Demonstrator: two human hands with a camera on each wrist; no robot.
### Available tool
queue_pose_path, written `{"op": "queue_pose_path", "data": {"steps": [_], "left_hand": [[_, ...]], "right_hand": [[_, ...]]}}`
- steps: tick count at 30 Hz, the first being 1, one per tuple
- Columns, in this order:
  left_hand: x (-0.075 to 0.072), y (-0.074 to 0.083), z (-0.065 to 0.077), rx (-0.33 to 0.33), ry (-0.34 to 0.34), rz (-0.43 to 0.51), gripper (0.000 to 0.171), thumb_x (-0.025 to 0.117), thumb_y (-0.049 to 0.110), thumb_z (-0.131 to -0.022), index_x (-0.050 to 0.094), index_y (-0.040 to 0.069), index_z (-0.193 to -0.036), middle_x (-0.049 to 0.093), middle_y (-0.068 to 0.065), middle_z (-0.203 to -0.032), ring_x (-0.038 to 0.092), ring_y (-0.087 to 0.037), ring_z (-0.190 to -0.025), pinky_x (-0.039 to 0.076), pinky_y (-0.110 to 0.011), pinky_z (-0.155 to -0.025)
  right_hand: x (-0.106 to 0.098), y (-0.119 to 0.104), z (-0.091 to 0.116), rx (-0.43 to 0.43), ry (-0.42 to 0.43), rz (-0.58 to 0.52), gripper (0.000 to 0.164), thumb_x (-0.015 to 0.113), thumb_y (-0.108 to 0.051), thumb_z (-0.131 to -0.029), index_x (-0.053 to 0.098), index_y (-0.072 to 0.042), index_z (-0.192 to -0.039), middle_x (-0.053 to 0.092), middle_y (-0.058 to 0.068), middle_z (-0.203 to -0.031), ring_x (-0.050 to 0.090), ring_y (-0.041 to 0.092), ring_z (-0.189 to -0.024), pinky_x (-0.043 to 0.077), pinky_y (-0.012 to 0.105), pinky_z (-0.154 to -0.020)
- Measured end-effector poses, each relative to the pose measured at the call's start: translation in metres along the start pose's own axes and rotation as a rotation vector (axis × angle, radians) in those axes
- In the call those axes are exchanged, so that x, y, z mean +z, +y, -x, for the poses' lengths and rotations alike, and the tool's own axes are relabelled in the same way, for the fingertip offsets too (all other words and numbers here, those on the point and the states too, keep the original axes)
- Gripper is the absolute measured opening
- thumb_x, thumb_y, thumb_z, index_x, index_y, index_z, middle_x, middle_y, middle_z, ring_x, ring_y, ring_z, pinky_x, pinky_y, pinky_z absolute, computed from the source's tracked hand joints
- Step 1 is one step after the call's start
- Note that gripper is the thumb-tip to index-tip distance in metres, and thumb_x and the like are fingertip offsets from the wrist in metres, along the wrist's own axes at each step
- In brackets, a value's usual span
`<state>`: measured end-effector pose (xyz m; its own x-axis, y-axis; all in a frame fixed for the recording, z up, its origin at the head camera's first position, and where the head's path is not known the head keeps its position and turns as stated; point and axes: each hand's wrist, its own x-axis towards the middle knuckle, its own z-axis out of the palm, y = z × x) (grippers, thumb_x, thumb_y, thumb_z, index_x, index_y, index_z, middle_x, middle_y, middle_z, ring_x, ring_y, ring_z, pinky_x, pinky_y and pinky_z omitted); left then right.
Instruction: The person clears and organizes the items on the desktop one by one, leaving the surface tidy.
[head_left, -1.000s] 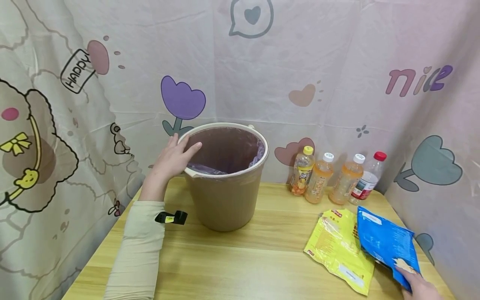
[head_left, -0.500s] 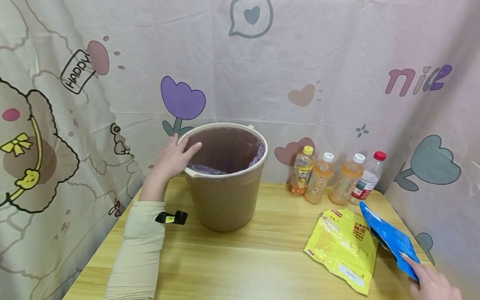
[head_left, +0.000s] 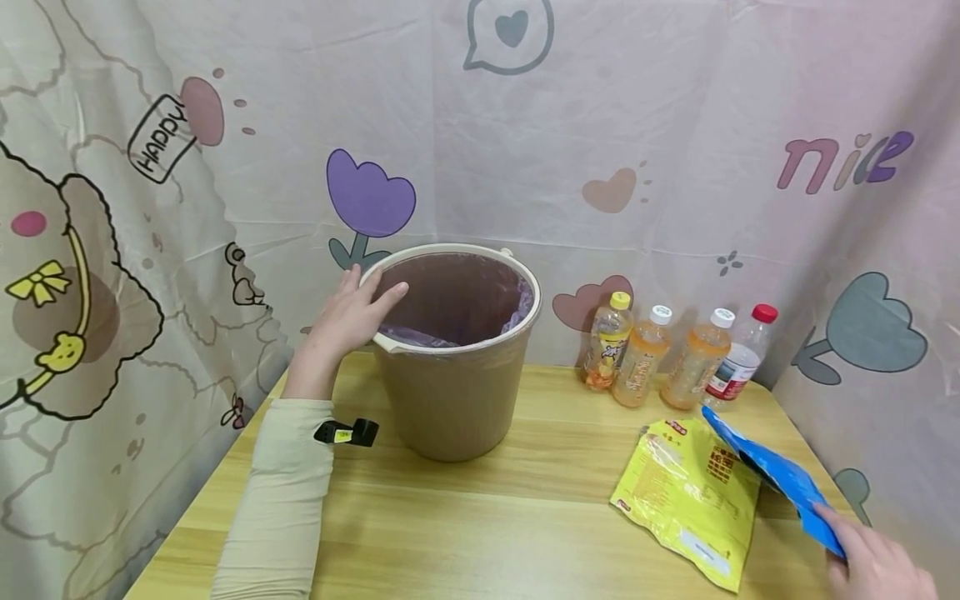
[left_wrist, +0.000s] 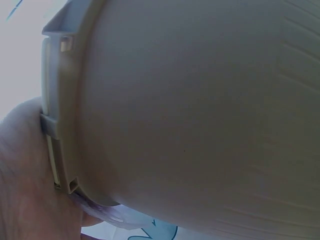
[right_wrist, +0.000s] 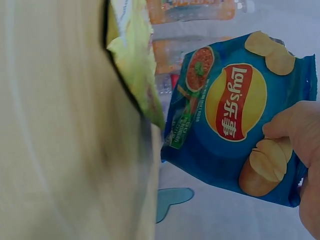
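A brown trash bin [head_left: 457,392] with a pale rim and a thin purple plastic liner stands on the table. My left hand [head_left: 352,312] rests on the left side of its rim, fingers extended and thumb pointing inward; the left wrist view shows the palm against the rim. At the table's right edge my right hand [head_left: 881,558] pinches a blue Lay's chip bag [right_wrist: 220,115] by one end, thumb on the printed front. Tilted nearly edge-on in the head view, the chip bag overlaps the corner of a flat yellow snack bag [head_left: 690,500] lying on the table.
Along the back right stand several plastic bottles: one with a yellow cap [head_left: 607,346], an orange-tinted bottle [head_left: 641,362] with a white cap, a similar bottle [head_left: 696,362], and a red-capped one [head_left: 738,358]. A printed cloth [head_left: 487,150] hangs behind the wooden table [head_left: 450,533].
My right hand has moved right with the chip bag and turned it from lying broadly face-up to nearly edge-on, uncovering more of the yellow bag. My left hand stays on the rim.
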<state>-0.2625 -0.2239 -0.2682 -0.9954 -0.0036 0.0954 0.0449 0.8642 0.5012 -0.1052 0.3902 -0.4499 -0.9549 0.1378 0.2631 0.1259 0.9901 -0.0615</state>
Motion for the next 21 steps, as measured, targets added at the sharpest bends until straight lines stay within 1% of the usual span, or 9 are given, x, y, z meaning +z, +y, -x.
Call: {"op": "queue_pose_path", "data": {"steps": [2, 5, 7, 13, 14, 15, 19, 21], "left_hand": [[-0.001, 0.001, 0.001, -0.002, -0.002, -0.002, 0.088, 0.022, 0.075, -0.093, 0.010, 0.016, -0.158, -0.012, -0.018, -0.163, -0.007, -0.042, -0.151, 0.006, -0.072, -0.114], [-0.001, 0.002, 0.001, -0.003, -0.007, -0.001, 0.087, 0.022, 0.074, -0.094, 0.010, 0.017, -0.158, -0.012, -0.018, -0.163, -0.008, -0.041, -0.151, 0.006, -0.071, -0.115], [-0.001, 0.002, 0.001, -0.003, -0.005, -0.001, 0.087, 0.022, 0.074, -0.094, 0.010, 0.016, -0.158, -0.012, -0.018, -0.163, -0.008, -0.041, -0.151, 0.006, -0.072, -0.115], [-0.001, 0.001, 0.001, -0.002, 0.005, 0.006, 0.089, 0.022, 0.075, -0.092, 0.011, 0.016, -0.158, -0.011, -0.018, -0.163, -0.007, -0.042, -0.151, 0.006, -0.074, -0.113], [0.000, 0.001, 0.001, -0.001, 0.006, 0.007, 0.089, 0.022, 0.075, -0.092, 0.011, 0.016, -0.158, -0.011, -0.018, -0.163, -0.006, -0.043, -0.151, 0.006, -0.074, -0.113], [0.000, 0.000, 0.000, -0.001, 0.006, 0.006, 0.089, 0.022, 0.076, -0.092, 0.011, 0.016, -0.158, -0.011, -0.018, -0.163, -0.006, -0.043, -0.151, 0.006, -0.074, -0.113], [0.001, -0.001, -0.001, 0.000, 0.006, 0.002, 0.090, 0.021, 0.077, -0.092, 0.010, 0.017, -0.158, -0.012, -0.017, -0.163, -0.007, -0.043, -0.151, 0.006, -0.074, -0.113], [0.001, -0.001, -0.001, 0.001, 0.006, 0.001, 0.091, 0.020, 0.077, -0.091, 0.010, 0.017, -0.158, -0.012, -0.018, -0.163, -0.007, -0.042, -0.151, 0.006, -0.074, -0.113]], "right_hand": [[-0.006, -0.004, -0.001, 0.007, -0.003, 0.007, 0.054, 0.070, -0.001, -0.074, 0.055, 0.000, -0.126, 0.061, 0.030, -0.104, 0.057, 0.044, -0.081, 0.048, 0.060, -0.066], [-0.010, -0.006, -0.002, -0.005, 0.027, 0.005, 0.055, 0.070, 0.001, -0.074, 0.055, 0.001, -0.126, 0.061, 0.031, -0.105, 0.057, 0.046, -0.082, 0.048, 0.062, -0.067], [-0.013, -0.007, -0.003, -0.022, 0.066, -0.007, 0.055, 0.068, 0.002, -0.075, 0.054, 0.001, -0.128, 0.061, 0.032, -0.106, 0.057, 0.048, -0.082, 0.048, 0.062, -0.066], [-0.022, -0.018, 0.002, -0.091, 0.295, -0.070, 0.056, 0.057, 0.006, -0.078, 0.055, -0.002, -0.133, 0.064, 0.030, -0.106, 0.058, 0.049, -0.082, 0.045, 0.062, -0.063], [-0.023, -0.020, 0.003, -0.110, 0.338, -0.084, 0.057, 0.056, 0.007, -0.077, 0.056, -0.003, -0.133, 0.065, 0.029, -0.104, 0.058, 0.049, -0.081, 0.045, 0.062, -0.062], [-0.024, -0.023, 0.004, -0.122, 0.364, -0.090, 0.058, 0.056, 0.007, -0.076, 0.055, -0.003, -0.134, 0.065, 0.029, -0.104, 0.058, 0.049, -0.080, 0.045, 0.062, -0.063], [-0.030, -0.030, 0.005, -0.153, 0.387, -0.089, 0.062, 0.058, 0.007, -0.074, 0.054, -0.004, -0.135, 0.065, 0.029, -0.103, 0.058, 0.048, -0.081, 0.046, 0.062, -0.065], [-0.032, -0.033, 0.004, -0.136, 0.338, -0.067, 0.066, 0.060, 0.006, -0.074, 0.051, -0.004, -0.138, 0.063, 0.029, -0.106, 0.057, 0.047, -0.084, 0.046, 0.062, -0.069]]}}
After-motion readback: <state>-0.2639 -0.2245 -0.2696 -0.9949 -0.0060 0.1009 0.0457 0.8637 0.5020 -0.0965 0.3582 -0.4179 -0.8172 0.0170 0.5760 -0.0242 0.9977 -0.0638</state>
